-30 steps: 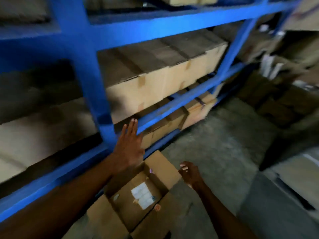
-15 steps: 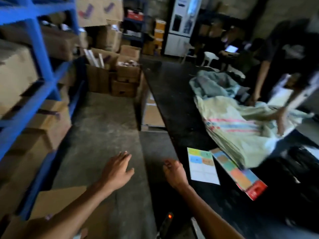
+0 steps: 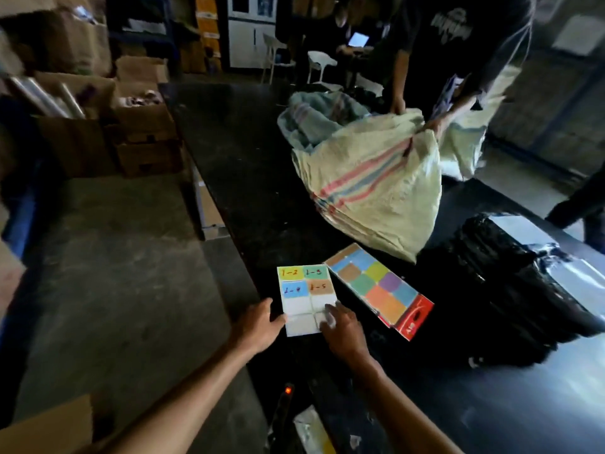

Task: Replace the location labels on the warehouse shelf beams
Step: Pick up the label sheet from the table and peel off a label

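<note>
Nearest the camera, both forearms reached over the edge of the dark tabletop (image 3: 235, 165) toward a label sheet (image 3: 306, 298) lying flat near its front edge. The left hand (image 3: 258, 327) rested at the sheet's lower left edge, fingers loosely curled and the thumb touching the paper; its grip was closed on nothing that could be seen. The right hand (image 3: 342, 332) lay on the sheet's lower right corner, fingers spread and pressing down on the blank white cells, pinching nothing as far as could be told.

The sheet's upper half carried four coloured labels with handwritten codes; the lower cells looked already emptied. Just beside it, to the right and angled, lay a pack of coloured labels (image 3: 379, 291) with a red header.

By these signs the step in hand was fetching the next written label, not applying one; no shelf beam was in view. The next move likely called for lifting a corner of one coloured label with a fingertip while the other hand held the backing flat, since the thin paper could slide or curl.

Farther off sat a striped woven sack (image 3: 370, 191), handled by another person (image 3: 435, 54), and a black plastic bundle (image 3: 510, 290) to the right.
</note>
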Action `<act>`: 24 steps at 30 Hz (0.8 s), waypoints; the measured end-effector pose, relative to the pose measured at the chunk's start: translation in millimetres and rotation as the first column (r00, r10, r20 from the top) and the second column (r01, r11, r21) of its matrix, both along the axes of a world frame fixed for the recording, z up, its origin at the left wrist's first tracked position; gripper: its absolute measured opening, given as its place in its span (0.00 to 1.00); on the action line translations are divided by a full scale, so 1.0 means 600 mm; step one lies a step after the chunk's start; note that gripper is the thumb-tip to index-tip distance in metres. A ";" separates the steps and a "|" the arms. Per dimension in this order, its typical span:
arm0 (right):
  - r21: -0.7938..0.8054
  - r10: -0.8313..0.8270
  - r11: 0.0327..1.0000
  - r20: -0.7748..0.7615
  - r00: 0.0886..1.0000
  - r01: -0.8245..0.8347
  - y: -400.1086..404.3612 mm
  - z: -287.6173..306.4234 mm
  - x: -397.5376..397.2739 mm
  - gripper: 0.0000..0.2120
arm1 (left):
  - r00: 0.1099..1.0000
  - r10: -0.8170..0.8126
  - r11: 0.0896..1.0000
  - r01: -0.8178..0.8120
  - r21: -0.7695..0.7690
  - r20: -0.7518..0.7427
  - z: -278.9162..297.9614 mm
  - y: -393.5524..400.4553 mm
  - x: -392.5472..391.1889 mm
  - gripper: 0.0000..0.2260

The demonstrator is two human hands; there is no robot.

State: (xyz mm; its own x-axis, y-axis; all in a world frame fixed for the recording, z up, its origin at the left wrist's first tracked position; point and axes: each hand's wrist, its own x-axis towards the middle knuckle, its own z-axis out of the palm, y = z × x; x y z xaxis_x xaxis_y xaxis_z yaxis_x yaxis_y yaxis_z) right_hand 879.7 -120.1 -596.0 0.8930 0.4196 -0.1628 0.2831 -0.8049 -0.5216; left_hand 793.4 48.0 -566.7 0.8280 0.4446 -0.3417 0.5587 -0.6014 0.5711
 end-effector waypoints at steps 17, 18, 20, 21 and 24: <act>0.284 0.017 0.959 -0.050 0.999 -0.002 -0.006 -0.001 0.005 0.14 | 0.928 0.346 0.903 -0.290 -0.316 0.137 -0.046 0.005 0.042 0.05; 0.318 -0.011 0.947 -0.080 0.997 0.035 0.000 0.008 0.012 0.15 | 0.921 0.343 0.906 -0.273 -0.323 0.186 -0.033 0.012 0.044 0.04; 0.397 -0.089 0.904 -0.186 0.979 0.158 0.018 0.024 0.025 0.17 | 0.907 0.324 0.915 -0.227 -0.334 0.270 -0.003 0.025 0.046 0.08; 0.426 -0.129 0.875 -0.256 0.958 0.231 0.032 0.036 0.031 0.17 | 0.898 0.313 0.919 -0.203 -0.337 0.311 0.013 0.033 0.046 0.09; 0.527 -0.110 0.774 -0.431 0.896 0.349 0.086 0.075 0.043 0.06 | 0.855 0.320 0.921 -0.180 -0.346 0.408 0.066 0.059 0.028 0.09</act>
State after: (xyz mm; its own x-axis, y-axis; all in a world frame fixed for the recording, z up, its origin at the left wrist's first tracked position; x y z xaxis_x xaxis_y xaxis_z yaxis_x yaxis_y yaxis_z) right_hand 905.5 -68.3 -551.1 0.9013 0.3281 -0.2829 -0.1714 -0.3296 -0.9284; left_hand 810.4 83.4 -527.3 0.7943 0.5984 -0.1046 0.3076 -0.2478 0.9187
